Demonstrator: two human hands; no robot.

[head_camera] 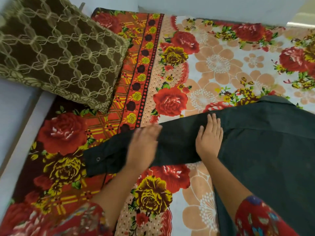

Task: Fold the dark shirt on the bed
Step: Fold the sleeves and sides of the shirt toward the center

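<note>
The dark shirt (265,150) lies flat on the flowered bedsheet (221,68), its body at the right and one long sleeve (179,143) stretched out to the left, ending in a buttoned cuff (98,159). My left hand (143,147) rests palm down on the sleeve near its middle and looks blurred by motion. My right hand (209,138) lies flat with fingers spread on the sleeve close to the shoulder. Neither hand grips the cloth.
A brown patterned cushion (56,53) sits at the back left of the bed. The bed's left edge (20,143) runs along a pale floor. A white wall (204,5) closes the far side.
</note>
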